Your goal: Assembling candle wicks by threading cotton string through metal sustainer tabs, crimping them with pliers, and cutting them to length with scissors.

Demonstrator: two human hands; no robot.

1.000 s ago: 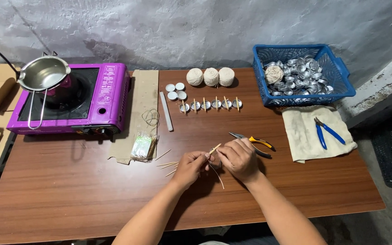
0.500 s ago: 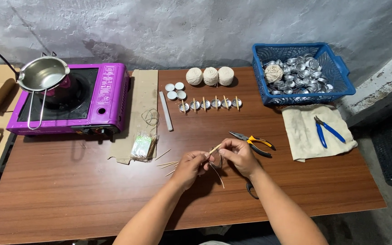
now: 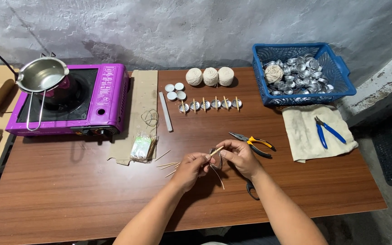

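Change: the hands have barely shifted since half a second ago, still meeting over the table's middle.
Left hand point(image 3: 190, 167): pinches a thin wooden stick point(image 3: 216, 151) at its lower end.
Right hand point(image 3: 240, 155): fingers curled, pinching the stick's upper part and a thin thread point(image 3: 217, 174) trailing down.
Materials: smooth brown wooden table point(image 3: 69, 195); loose pale sticks point(image 3: 168, 164) lie just left of the hands.
Nearby: yellow-handled pliers point(image 3: 255, 143) lie just beyond the right hand; black scissors point(image 3: 251, 188) partly hidden under the right forearm.

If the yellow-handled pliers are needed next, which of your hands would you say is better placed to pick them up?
Probably the right hand. The pliers lie on the table just beyond its knuckles, while the left hand sits farther away, pinching the small wooden stick.
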